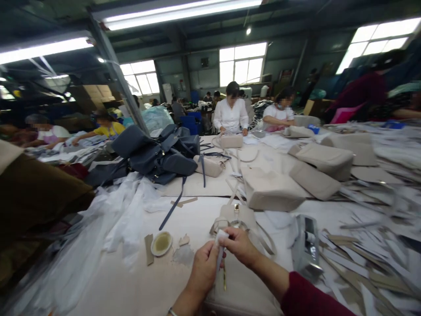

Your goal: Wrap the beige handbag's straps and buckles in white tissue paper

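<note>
Both my hands are over a beige bag (243, 285) that lies on the table close to me, with straps, a metal clasp and a gold-coloured zip. A narrow folded white strip (221, 248), perhaps paper or thin foam, stands upright between my hands. My left hand (206, 267) grips its lower part with closed fingers. My right hand (242, 246) pinches its upper end between thumb and fingers. Whether a strap or zip pull is inside the strip cannot be seen. Left of my hands sits a small round dish (162, 244) of yellowish liquid or paste.
Dark blue bags (158, 153) are heaped at the back left, more beige bags (272, 188) ahead. A tape dispenser (307, 248) stands on the right by loose strips (365, 263). White plastic sheeting (115, 219) covers the left. A co-worker (232, 112) works across the table.
</note>
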The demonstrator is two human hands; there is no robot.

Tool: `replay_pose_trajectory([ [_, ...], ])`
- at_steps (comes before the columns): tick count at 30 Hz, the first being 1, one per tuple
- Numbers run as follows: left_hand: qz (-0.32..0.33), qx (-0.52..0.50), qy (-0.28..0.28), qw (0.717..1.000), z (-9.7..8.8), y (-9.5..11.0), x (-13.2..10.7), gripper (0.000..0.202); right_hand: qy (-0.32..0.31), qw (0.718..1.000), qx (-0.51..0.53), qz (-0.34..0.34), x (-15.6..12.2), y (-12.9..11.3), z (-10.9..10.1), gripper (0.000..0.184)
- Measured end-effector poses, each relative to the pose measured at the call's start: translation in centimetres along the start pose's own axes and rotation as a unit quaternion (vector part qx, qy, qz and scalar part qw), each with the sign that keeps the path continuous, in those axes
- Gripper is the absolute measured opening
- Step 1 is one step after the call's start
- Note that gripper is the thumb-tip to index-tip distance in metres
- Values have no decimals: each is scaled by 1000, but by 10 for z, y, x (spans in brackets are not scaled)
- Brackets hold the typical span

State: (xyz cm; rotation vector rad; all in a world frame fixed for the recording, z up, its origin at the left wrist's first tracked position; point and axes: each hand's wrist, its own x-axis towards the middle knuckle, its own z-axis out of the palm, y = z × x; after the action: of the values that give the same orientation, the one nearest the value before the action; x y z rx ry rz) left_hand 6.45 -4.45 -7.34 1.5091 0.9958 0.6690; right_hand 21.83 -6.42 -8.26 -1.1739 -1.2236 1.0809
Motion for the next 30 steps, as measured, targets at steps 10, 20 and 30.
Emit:
replay_pose_trajectory([
  [10, -21, 172, 46, 984, -1, 0, 8, 59, 516, 823, -209, 113, -114, 14, -176, 30],
  [20, 48, 248, 49, 966, 11, -8, 18, 54, 542, 810, -39, 218, -167, 72, -177, 25],
  [30, 310, 300, 98, 897, 23, -21, 9, 21, 466, 824, -10, 321, -183, 91, -135, 21],
])
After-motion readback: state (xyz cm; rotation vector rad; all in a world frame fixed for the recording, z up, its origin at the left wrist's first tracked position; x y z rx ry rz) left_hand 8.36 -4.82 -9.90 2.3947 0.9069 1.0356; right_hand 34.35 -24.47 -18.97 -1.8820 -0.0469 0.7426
